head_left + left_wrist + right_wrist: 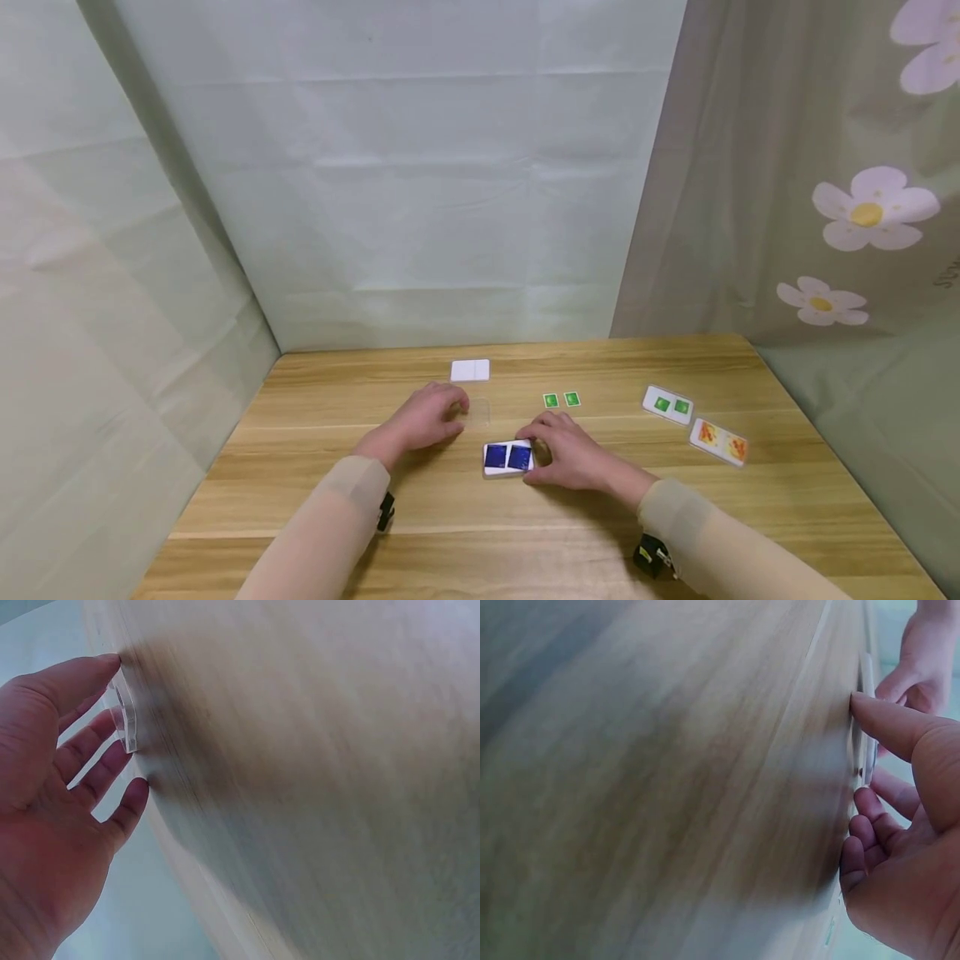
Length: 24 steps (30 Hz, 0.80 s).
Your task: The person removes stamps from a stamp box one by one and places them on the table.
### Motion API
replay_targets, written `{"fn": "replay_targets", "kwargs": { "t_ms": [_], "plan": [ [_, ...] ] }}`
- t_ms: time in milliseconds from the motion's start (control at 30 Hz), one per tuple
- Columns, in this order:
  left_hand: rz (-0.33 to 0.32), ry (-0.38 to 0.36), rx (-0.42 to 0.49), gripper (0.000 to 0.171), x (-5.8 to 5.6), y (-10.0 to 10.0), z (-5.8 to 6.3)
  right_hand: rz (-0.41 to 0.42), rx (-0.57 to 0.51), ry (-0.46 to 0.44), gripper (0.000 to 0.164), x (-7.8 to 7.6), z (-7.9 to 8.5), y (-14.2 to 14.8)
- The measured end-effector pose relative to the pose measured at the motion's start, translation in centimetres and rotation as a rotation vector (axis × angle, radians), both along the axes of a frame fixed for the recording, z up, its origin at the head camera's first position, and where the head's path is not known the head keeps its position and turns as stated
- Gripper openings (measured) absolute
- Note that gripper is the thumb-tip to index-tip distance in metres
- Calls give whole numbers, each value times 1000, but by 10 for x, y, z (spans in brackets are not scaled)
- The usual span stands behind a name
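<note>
My left hand (423, 419) grips the left end of a clear plastic cover (480, 412) low over the wooden table. In the left wrist view, the see-through edge of the cover (129, 724) shows between thumb and fingers. With thumb and forefinger, my right hand (570, 454) pinches the right end of a white card-like case (507, 450) bearing two dark blue squares (496, 456). The right wrist view catches that case (869, 750) edge-on, thumb at one side, with my left hand (924, 664) beyond it.
A plain white case (470, 370) lies behind my left hand. Two small green squares (562, 400) sit loose behind my right hand. To the right are a white case with green squares (668, 405) and another with orange squares (718, 442). Curtains (450, 208) surround the table (480, 542).
</note>
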<state>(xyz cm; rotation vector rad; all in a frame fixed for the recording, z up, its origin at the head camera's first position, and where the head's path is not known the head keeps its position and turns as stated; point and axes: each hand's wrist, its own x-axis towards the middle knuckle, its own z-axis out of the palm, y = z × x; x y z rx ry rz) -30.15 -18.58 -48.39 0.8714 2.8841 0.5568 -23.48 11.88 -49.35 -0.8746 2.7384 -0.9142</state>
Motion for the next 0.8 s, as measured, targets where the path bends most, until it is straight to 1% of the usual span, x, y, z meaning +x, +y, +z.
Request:
{"fn": "replay_targets", "kwargs": {
  "t_ms": [167, 267, 367, 467, 633, 700, 800],
  "plan": [
    [15, -6, -11, 24, 4, 1, 2, 2, -4, 3, 55, -1, -1, 0],
    [33, -2, -10, 25, 8, 3, 3, -5, -1, -2, 55, 0, -1, 0],
    [39, 15, -1, 31, 14, 5, 4, -9, -3, -8, 55, 0, -1, 0],
    [16, 43, 14, 40, 22, 9, 5, -11, -8, -9, 56, 1, -1, 0],
    [-47, 102, 7, 48, 36, 17, 8, -13, -7, 2, 57, 0, -1, 1],
    [-67, 112, 4, 49, 42, 20, 9, -12, -5, 4, 57, 0, -1, 1],
    [-93, 101, 30, 50, 51, 24, 10, -13, -2, -2, 57, 1, -1, 0]
  ]
}}
